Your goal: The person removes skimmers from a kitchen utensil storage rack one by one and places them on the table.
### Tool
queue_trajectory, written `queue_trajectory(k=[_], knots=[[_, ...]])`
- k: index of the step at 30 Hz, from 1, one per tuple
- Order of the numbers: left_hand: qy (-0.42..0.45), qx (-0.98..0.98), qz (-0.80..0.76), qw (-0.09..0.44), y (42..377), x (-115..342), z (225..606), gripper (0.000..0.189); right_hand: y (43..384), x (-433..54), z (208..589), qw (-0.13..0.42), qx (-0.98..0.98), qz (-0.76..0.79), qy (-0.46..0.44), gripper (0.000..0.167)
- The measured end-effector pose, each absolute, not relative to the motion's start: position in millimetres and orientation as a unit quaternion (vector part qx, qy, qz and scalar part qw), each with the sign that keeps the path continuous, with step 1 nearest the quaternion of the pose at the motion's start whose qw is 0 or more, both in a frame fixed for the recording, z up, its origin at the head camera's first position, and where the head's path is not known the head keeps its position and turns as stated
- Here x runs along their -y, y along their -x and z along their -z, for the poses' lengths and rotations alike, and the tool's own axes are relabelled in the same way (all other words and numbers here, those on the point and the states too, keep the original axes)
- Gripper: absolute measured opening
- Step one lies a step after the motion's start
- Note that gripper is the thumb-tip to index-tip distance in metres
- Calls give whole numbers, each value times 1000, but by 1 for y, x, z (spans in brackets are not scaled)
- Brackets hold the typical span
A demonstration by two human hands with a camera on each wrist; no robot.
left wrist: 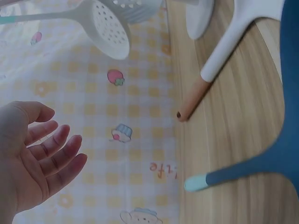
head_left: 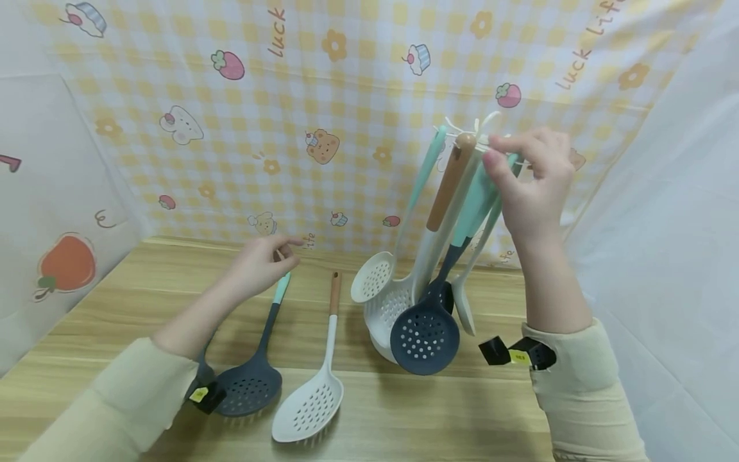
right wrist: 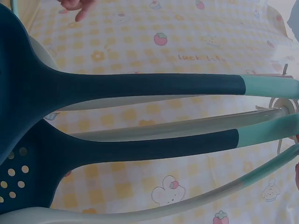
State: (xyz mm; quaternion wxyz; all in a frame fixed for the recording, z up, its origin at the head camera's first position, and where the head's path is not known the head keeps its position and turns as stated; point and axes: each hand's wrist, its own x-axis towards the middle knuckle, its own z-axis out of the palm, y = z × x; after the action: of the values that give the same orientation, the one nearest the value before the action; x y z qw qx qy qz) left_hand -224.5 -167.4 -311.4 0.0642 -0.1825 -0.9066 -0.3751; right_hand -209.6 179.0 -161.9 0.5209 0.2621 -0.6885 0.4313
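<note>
Raised at the top of a white utensil stand (head_left: 489, 119), my right hand (head_left: 539, 173) pinches with thumb and forefinger around the upper end of a mint handle. That handle belongs to a dark skimmer (head_left: 424, 340) with round holes, hanging head down. A second dark utensil (right wrist: 163, 86) with a mint handle lies alongside it in the right wrist view. My left hand (head_left: 260, 263) hovers over the back of the table, holding nothing, its fingers loosely bent (left wrist: 56, 149). Beneath it lies a dark slotted spoon (head_left: 251, 385) with a mint handle tip.
A white slotted spoon (head_left: 312, 404) with a brown handle lies on the wooden table (head_left: 404, 410). From the stand hang a small pale skimmer (head_left: 374, 277), a brown-handled white utensil (head_left: 447, 186) and a pale ladle (head_left: 464, 308). A checked cloth (head_left: 242, 154) covers the back wall.
</note>
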Motion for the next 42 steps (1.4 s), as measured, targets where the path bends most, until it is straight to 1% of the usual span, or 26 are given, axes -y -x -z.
queue_trajectory(k=[1, 5, 8, 12, 16, 33, 37, 42], knots=[[186, 905, 376, 64, 224, 165, 311, 36, 208, -177, 162, 522, 684, -436, -263, 63], [194, 903, 379, 63, 223, 158, 308, 34, 204, -171, 161, 530, 664, -454, -269, 78], [195, 901, 383, 62, 222, 153, 306, 34, 210, -170, 165, 529, 647, -476, -273, 83], [200, 895, 395, 60, 221, 145, 302, 35, 223, -174, 173, 525, 624, -508, -277, 83], [212, 888, 401, 70, 220, 137, 297, 34, 230, -176, 177, 527, 610, -521, -281, 80], [257, 838, 472, 96, 215, 100, 278, 32, 233, -175, 177, 535, 590, -534, -284, 79], [262, 824, 489, 115, 216, 92, 278, 29, 234, -174, 176, 541, 587, -531, -286, 80], [275, 797, 521, 129, 221, 81, 281, 30, 233, -174, 176, 548, 588, -523, -283, 78]])
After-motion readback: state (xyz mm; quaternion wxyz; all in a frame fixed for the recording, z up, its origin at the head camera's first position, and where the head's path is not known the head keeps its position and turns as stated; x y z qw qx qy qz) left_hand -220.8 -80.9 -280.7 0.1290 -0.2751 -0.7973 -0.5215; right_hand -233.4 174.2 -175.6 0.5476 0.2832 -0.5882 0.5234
